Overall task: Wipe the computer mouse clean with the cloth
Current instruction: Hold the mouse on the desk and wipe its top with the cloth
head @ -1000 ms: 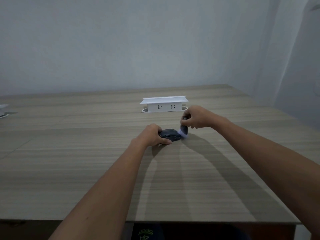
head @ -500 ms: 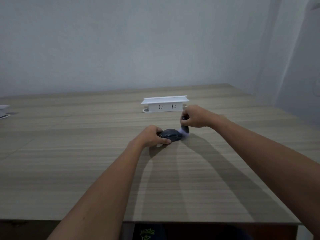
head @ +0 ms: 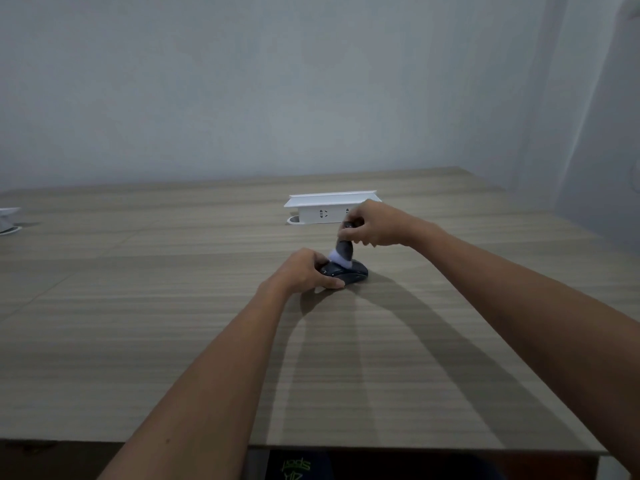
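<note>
A dark computer mouse (head: 349, 272) lies on the wooden table (head: 173, 323) near the middle. My left hand (head: 304, 271) grips its left side, holding it against the table. My right hand (head: 374, 221) is just above and behind it, pinching a small dark grey cloth (head: 343, 252) with a pale lower edge. The cloth hangs down and its lower end touches the top of the mouse. Part of the mouse is hidden under my left fingers.
A white power socket box (head: 329, 211) stands on the table just behind my right hand. A small white object (head: 8, 220) sits at the far left edge. The table's front edge runs along the bottom; a wall stands behind the table.
My right hand has risen and shifted slightly left, so the cloth now hangs over the top of the mouse rather than at its right end. The left hand stays on the mouse.
</note>
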A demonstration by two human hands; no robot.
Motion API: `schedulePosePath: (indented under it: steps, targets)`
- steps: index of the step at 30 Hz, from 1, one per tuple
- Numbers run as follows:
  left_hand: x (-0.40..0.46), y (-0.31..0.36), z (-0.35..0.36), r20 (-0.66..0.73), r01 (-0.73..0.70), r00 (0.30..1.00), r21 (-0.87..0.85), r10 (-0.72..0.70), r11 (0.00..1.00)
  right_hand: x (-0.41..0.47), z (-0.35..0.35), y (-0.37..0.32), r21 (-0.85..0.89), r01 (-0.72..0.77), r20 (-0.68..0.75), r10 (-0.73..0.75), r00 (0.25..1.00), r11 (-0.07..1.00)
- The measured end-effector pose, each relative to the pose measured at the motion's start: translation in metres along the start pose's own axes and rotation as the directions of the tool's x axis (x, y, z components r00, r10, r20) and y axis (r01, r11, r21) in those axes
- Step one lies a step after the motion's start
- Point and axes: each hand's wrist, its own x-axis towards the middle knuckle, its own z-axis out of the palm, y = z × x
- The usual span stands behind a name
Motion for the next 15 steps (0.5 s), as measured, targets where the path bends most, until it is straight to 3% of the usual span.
schedulePosePath:
  steps: [3,8,12,15]
  targets:
    - [-0.0004,0.0003,0.0016,-0.014,-0.005,1.0,0.006,0.005,1.0,0.002,0.0067,0.0074,-0.163,-0.014,-0.005,0.013,1.0,0.987]
    - [-0.0005,0.0,0.0009,-0.01,-0.014,1.0,-0.017,0.014,1.0,0.0007,0.0091,0.0051,0.017,-0.008,-0.062,0.009,0.998,1.0]
    - [-0.0014,0.001,0.0015,-0.007,-0.023,1.0,-0.003,0.023,1.0,0.0027,0.0073,0.0096,-0.169,-0.042,0.02,0.046,0.999,0.985]
    - [-0.0013,0.0001,0.0016,-0.006,-0.019,1.0,-0.021,0.019,1.0,0.0031,0.0075,0.009,-0.126,-0.031,-0.006,0.031,1.0,0.992]
